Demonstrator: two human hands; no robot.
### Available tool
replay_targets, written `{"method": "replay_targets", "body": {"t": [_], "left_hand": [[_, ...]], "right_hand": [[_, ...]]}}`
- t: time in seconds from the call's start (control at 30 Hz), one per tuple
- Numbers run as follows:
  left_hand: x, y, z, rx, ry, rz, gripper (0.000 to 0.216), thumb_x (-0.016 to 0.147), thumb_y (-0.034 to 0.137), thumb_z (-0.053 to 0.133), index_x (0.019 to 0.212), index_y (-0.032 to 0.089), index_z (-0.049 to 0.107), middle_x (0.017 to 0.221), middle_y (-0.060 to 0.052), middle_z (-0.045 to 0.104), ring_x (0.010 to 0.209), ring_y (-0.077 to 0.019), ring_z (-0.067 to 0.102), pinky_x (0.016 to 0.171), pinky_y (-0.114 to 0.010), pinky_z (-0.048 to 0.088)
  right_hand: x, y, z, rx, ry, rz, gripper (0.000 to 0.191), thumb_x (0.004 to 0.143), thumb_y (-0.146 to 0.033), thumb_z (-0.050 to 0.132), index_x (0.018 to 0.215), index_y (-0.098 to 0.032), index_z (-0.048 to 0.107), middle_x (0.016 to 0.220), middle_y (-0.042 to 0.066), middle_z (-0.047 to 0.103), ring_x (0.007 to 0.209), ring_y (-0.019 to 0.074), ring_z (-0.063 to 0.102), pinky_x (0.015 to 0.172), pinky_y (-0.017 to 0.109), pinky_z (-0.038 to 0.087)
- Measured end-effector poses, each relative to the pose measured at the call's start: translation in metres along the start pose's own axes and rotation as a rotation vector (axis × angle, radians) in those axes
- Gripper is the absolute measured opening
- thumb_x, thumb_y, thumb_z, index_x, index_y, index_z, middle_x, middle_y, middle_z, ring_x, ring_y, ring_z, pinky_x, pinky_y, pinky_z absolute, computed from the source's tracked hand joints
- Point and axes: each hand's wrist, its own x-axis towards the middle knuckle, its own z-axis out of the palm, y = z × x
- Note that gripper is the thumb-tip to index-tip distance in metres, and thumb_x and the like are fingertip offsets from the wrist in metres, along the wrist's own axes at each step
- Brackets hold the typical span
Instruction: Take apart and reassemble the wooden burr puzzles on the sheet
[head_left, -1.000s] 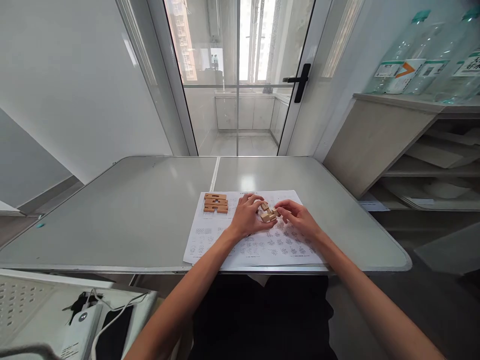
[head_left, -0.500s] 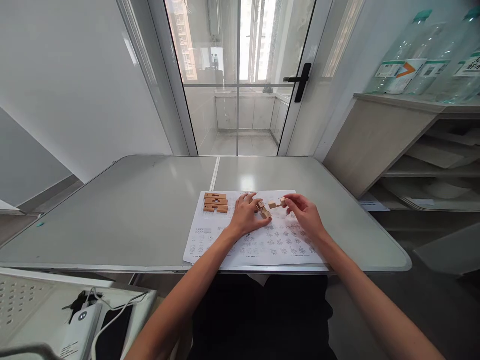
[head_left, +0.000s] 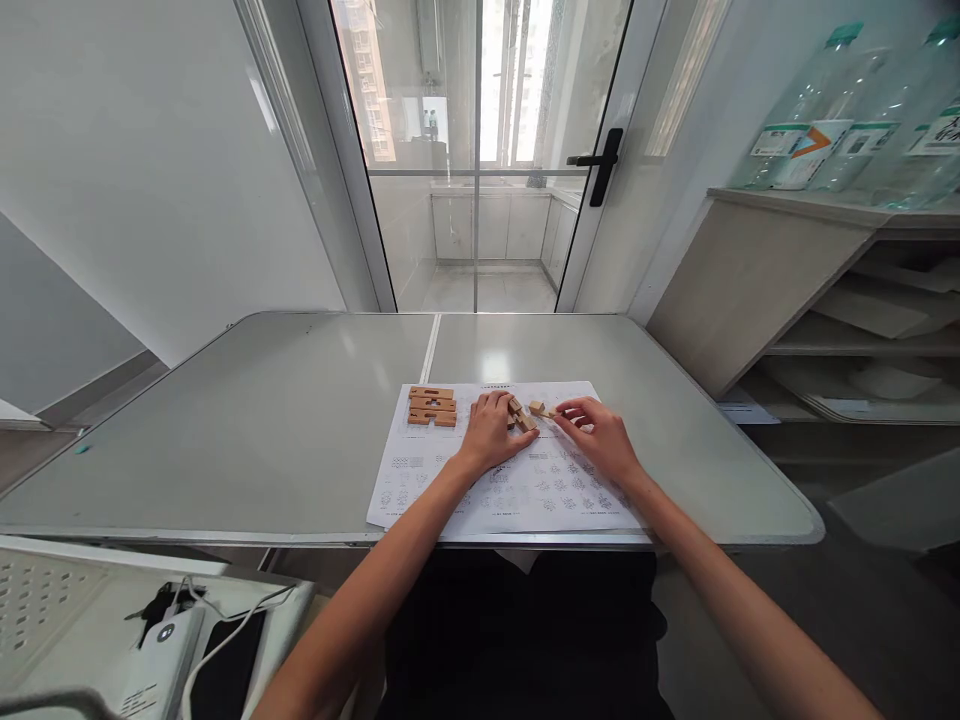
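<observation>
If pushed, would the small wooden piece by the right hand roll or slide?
Probably slides: the wooden piece looks blocky and flat-faced, so rolling seems unlikely. Likely stiff and light; the right hand holds it with fingertips alone.

Bright daylight, sharp in the middle

Sun comes in through the glass door [head_left: 480, 150] behind the bench [head_left: 300, 420], which shines pale near it. Shadows are soft. Straight lines bend far from the door, and the bottles [head_left: 847, 110] look stretched and blurry.
</observation>
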Motion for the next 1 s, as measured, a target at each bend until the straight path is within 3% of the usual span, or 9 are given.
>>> {"method": "replay_targets", "body": {"t": [0.2,0.47,0.63,1.0], "left_hand": [[0.000,-0.003,0.002,0.005,-0.002,0.009,0.056,0.085,0.046,0.077,0.130,0.020,0.057,0.133,-0.015,0.062,0.129,-0.0360,0.054,0.109,-0.053,0.043],[0.000,-0.004,0.002,-0.019,-0.024,0.056,0.058,0.087,0.039,0.078,0.136,0.021,0.052,0.134,-0.013,0.062,0.125,-0.0320,0.058,0.107,-0.047,0.048],[-0.001,-0.003,-0.001,-0.019,-0.039,0.080,0.061,0.086,0.045,0.080,0.136,0.022,0.053,0.135,-0.011,0.063,0.124,-0.0320,0.059,0.107,-0.048,0.047],[0.000,0.001,-0.002,0.081,-0.006,0.054,0.046,0.087,0.047,0.077,0.124,0.023,0.061,0.123,-0.007,0.069,0.114,-0.0283,0.059,0.101,-0.042,0.048]], "right_hand": [[-0.001,0.005,0.003,-0.010,-0.095,-0.044,0.036,0.091,-0.058,0.068,0.100,-0.024,0.073,0.100,0.008,0.073,0.078,0.0223,0.070,0.073,0.039,0.061],[-0.003,0.007,0.005,0.035,-0.170,-0.072,0.022,0.094,-0.042,0.067,0.109,-0.026,0.071,0.106,0.006,0.075,0.087,0.0224,0.073,0.083,0.041,0.062],[-0.005,0.002,0.005,0.051,-0.221,-0.077,0.021,0.095,-0.034,0.062,0.113,-0.026,0.071,0.112,0.006,0.076,0.090,0.0215,0.072,0.087,0.039,0.061],[-0.005,-0.006,0.002,0.041,-0.257,-0.078,0.021,0.092,-0.028,0.060,0.111,-0.025,0.070,0.109,0.005,0.078,0.085,0.0200,0.071,0.088,0.038,0.057]]}}
